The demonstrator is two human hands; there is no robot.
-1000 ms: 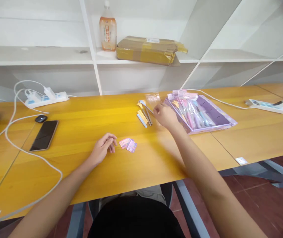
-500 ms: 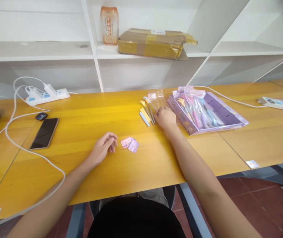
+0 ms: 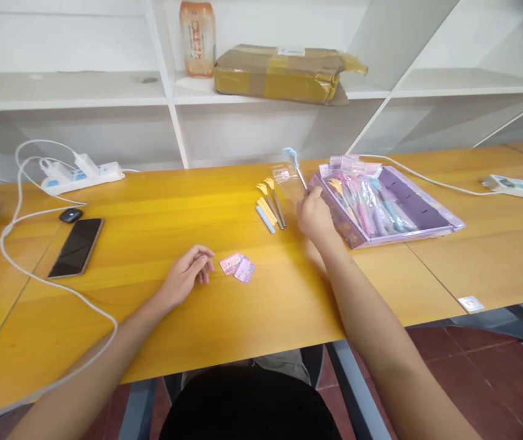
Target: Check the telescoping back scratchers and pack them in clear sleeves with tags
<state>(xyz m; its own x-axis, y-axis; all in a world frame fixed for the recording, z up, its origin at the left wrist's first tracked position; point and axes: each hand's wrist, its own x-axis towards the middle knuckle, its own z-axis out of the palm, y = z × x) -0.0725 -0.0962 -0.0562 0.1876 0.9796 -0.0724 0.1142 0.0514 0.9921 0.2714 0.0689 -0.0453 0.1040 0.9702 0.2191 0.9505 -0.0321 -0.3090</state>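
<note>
The purple box [image 3: 410,190] is an open, shallow tray on the right side of the table [image 3: 151,223]. Its left portion contains several pens in clear plastic wrappers [image 3: 366,205], with pink, purple, teal and yellow parts; some wrapper headers overlap the rear rim. The right portion exposes the purple interior.

The right hand [image 3: 315,212] is located just beside the box's left wall. Its grip is clamped on the lower part of the blue-topped pen [image 3: 301,176], which is tilted, top end up and to the left. A clear plastic sleeve [image 3: 284,174] is behind the pen; it appears flat, though glare obscures its contents.

Two yellow-topped pens [image 3: 274,200], two yellow sticks [image 3: 267,211] and one blue stick [image 3: 265,219] lie side by side, left of the right hand.

The left hand [image 3: 190,273] rests on the table, fingers loosely curled, grip slightly apart. Two small cards [image 3: 244,269], partly overlapping, lie just beside its fingertips.

On the shelf, a taped cardboard box [image 3: 279,73] is positioned beside an orange-labelled bottle [image 3: 197,41]. The carton's contents are hidden.
</note>
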